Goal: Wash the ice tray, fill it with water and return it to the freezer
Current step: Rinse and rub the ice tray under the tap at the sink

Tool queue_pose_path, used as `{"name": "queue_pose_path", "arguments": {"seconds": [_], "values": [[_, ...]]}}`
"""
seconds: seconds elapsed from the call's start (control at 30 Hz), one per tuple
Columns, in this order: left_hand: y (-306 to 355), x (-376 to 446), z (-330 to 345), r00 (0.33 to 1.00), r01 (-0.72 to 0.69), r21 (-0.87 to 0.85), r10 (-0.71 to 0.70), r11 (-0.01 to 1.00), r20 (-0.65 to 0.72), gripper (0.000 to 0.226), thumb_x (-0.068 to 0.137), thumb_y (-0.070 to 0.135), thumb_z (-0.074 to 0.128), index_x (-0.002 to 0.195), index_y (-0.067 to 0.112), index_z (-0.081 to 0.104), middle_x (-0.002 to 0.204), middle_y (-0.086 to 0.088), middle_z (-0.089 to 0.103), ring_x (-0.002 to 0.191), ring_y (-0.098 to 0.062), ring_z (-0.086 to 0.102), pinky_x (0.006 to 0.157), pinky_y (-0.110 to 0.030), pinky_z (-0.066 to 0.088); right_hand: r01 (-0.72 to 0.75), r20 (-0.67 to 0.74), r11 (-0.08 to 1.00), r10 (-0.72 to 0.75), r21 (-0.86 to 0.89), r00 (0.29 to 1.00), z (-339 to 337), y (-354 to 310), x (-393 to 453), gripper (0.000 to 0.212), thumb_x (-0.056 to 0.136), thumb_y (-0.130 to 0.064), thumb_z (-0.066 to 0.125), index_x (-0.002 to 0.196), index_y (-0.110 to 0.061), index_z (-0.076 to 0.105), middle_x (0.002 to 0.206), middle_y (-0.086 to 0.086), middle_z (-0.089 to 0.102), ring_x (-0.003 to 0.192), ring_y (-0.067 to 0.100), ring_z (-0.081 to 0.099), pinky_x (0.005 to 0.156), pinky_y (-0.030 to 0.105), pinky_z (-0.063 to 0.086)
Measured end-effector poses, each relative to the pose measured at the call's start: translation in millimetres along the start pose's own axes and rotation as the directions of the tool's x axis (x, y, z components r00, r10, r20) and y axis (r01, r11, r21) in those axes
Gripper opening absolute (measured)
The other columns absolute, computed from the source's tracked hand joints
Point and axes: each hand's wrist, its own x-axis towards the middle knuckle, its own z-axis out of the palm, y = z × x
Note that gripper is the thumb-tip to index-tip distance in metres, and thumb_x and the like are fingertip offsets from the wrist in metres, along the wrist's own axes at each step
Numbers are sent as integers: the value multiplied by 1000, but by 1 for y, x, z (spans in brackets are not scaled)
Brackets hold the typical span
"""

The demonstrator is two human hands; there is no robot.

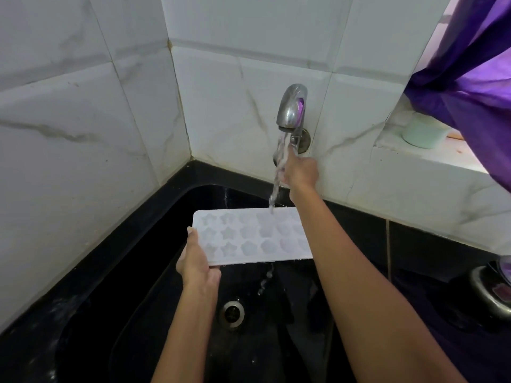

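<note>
A white ice tray (243, 239) with star, flower and shell shaped moulds hangs level over the black sink (154, 299). My left hand (195, 261) grips the tray's left end, thumb on top. Water streams from the chrome tap (290, 111) onto the tray's far edge and spills off the near edge toward the drain (232, 313). My right hand (300, 170) reaches up behind the stream and grips the tap's handle at the wall; its fingers are mostly hidden. My right forearm covers the tray's right end.
White marbled tiles (83, 134) wall the corner behind and left of the sink. A purple curtain (470, 78) hangs at the upper right over a ledge with a pale green cup (423, 134). A steel dish (492, 297) sits on the black counter at the right.
</note>
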Motion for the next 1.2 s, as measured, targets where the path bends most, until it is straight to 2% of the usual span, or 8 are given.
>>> {"name": "queue_pose_path", "arguments": {"seconds": [0.17,0.37,0.57,0.7,0.8,0.9,1.03,1.2], "values": [[-5,-1,-5,1000,20,7,-20,1000,8,23,89,40,62,95,18,62,92,-8,70,86,-27,69,75,-49,57,-222,253,893,127,391,959,-9,10,18,52,83,-32,74,120,-1,57,103,15,66,86,22,69,74,29,60],[-6,-5,-14,1000,20,17,-20,1000,5,38,89,42,62,115,15,62,101,-9,71,91,-29,69,83,-53,55,-379,418,682,118,625,901,-14,14,16,53,86,-20,71,129,1,49,106,20,59,94,26,64,87,35,56],[-2,-19,-27,1000,10,15,-10,1000,9,38,89,42,62,115,15,62,100,-9,71,92,-29,69,86,-54,54,-282,351,864,133,417,927,-26,7,-3,47,91,-24,65,125,5,50,105,18,62,99,25,64,91,32,54],[3,-33,-40,1000,6,11,-6,1000,18,36,90,41,61,113,14,62,96,-9,70,89,-29,69,83,-53,55,-11,17,997,13,-74,1000,-49,22,-32,26,93,-30,58,88,-5,64,78,8,61,83,24,63,80,35,54],[4,-47,-55,999,13,8,-13,1000,32,38,90,42,61,113,12,62,99,-11,70,90,-31,69,84,-54,55,107,-24,929,-124,-354,992,-79,39,-64,45,95,-40,51,58,-14,45,64,3,50,73,24,52,73,35,42],[2,-59,-71,998,23,4,-23,1000,51,39,90,44,60,111,11,63,104,-13,70,93,-33,69,85,-55,54,80,55,902,-62,-424,997,-110,65,-94,48,94,-52,46,70,-12,56,77,5,58,81,25,56,76,35,41],[-4,-77,-91,997,21,20,-23,1000,80,45,90,46,59,116,9,62,108,-15,70,96,-34,68,87,-55,53,-159,206,929,236,-333,950,-131,90,-130,75,88,-69,40,137,-12,51,139,6,52,127,28,49,107,42,38],[-13,-106,-116,996,-2,46,-2,999,89,40,91,44,57,112,10,63,106,-13,71,94,-33,68,85,-53,54,-70,165,964,115,-255,980,-148,111,-169,50,103,-40,34,126,-1,52,133,16,54,124,31,49,104,42,38]]}}
